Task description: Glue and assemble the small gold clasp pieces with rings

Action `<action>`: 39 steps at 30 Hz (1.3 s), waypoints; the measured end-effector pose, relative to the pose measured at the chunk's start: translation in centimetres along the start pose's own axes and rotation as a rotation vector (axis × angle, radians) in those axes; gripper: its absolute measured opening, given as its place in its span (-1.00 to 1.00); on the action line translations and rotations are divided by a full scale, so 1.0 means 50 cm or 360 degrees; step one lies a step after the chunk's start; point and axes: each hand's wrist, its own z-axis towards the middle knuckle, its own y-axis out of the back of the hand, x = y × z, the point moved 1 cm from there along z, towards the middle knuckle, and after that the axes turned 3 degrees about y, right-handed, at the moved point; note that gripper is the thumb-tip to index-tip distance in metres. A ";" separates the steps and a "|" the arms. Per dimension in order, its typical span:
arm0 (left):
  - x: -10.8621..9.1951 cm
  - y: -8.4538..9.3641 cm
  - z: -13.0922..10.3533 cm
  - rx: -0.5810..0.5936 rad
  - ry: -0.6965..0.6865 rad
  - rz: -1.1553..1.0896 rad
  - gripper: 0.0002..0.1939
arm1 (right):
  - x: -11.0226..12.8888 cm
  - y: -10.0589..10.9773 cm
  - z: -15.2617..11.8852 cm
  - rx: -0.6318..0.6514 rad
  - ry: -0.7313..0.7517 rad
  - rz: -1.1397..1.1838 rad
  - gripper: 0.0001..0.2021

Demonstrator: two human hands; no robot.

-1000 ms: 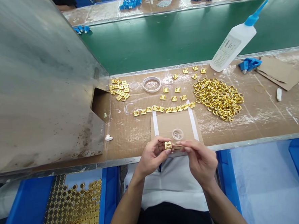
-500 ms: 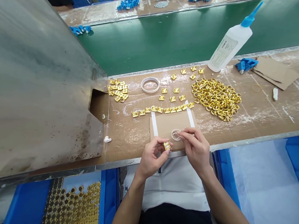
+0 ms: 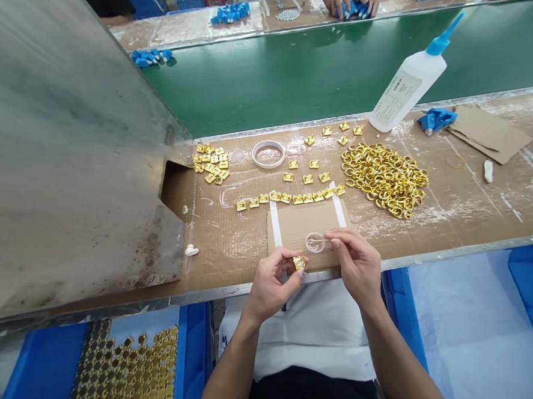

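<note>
Near the bench's front edge, my left hand (image 3: pixel 275 280) pinches a small gold square piece (image 3: pixel 299 262) between thumb and fingers. My right hand (image 3: pixel 358 266) grips a thin clear stick (image 3: pixel 327 241), whose tip is in a small round clear dish (image 3: pixel 315 242). The dish rests on a cardboard pad (image 3: pixel 297 221) held by white tape strips. Behind the pad runs a row of gold square pieces (image 3: pixel 308 197), with several more scattered farther back. A heap of gold rings (image 3: pixel 387 177) lies to the right.
A metal housing (image 3: pixel 74 151) stands at the left. A white tape roll (image 3: pixel 268 162) and a tilted bottle with blue nozzle (image 3: pixel 406 85) are on the bench. Blue trays (image 3: pixel 194 348) flank my lap. Beyond the green belt (image 3: pixel 286 72), another person's hands (image 3: pixel 349 2) touch blue pieces.
My right hand has shifted slightly right and back from the dish, showing more of the stick. The other person's hands have come farther into view over the blue pieces.
</note>
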 end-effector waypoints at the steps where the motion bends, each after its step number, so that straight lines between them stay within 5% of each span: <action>1: 0.000 -0.001 0.000 -0.0010 -0.0007 0.0015 -0.76 | -0.001 0.000 0.000 -0.0001 -0.0015 0.0010 -0.84; 11: 0.007 -0.008 -0.002 -0.0166 -0.0345 0.0283 -0.80 | 0.029 0.001 -0.025 -0.0205 -0.0040 0.0172 -0.84; 17: 0.020 -0.006 -0.003 -0.0163 -0.0582 0.0293 -0.78 | 0.072 -0.023 -0.059 -0.0024 -0.0040 0.0313 -0.81; 39: 0.025 -0.004 -0.007 -0.0227 -0.0685 0.0378 -0.74 | 0.066 -0.047 -0.061 0.0008 0.0023 0.0150 -0.76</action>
